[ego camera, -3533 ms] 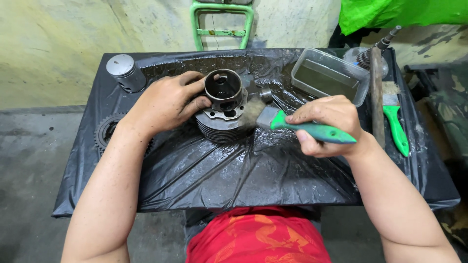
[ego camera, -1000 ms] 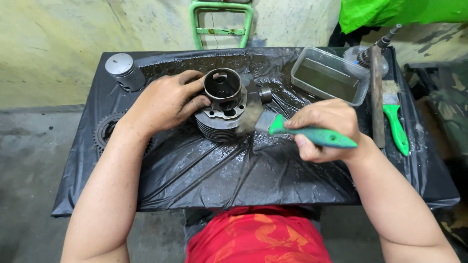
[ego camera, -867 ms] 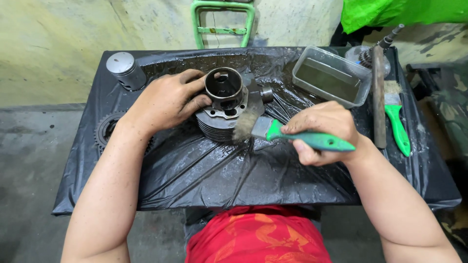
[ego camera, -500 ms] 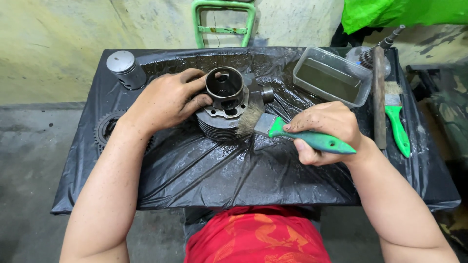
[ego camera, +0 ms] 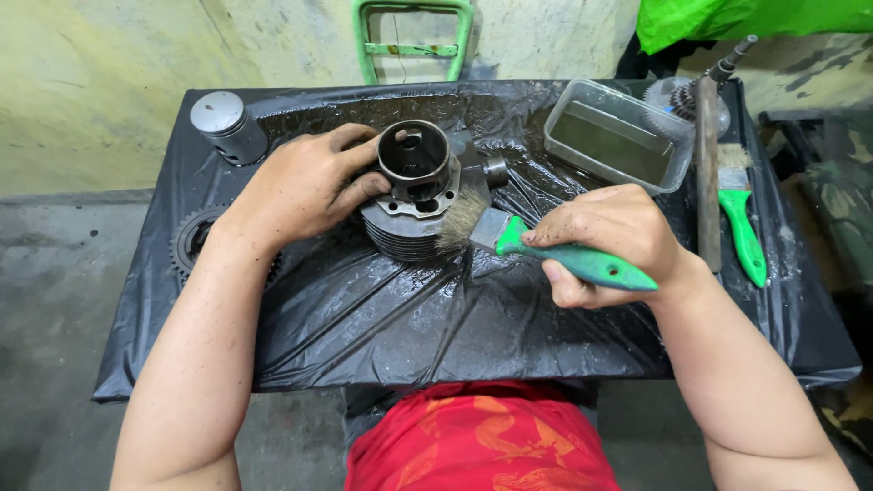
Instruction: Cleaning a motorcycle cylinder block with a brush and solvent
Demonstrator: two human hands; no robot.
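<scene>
Two hands were at work: the left hand (ego camera: 305, 186) and the right hand (ego camera: 607, 238). Measured from the one finned engine cylinder (ego camera: 414, 195), two green-handled brushes were counted, one brush (ego camera: 536, 247) touching its right side, a second brush (ego camera: 738, 218) well to its right. There was one clear plastic tray (ego camera: 618, 135), one piston (ego camera: 227, 125), one long file (ego camera: 707, 173) and one toothed sprocket (ego camera: 186, 244).

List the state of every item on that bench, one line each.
engine cylinder: upright, bore open, gripped by left hand
brush: held in right hand, bristles on the cylinder's side
plastic tray: open, holds dark liquid
piston: standing, untouched
second brush: lying flat, unused
file: lying flat
plastic sheet: wet, wrinkled
</scene>
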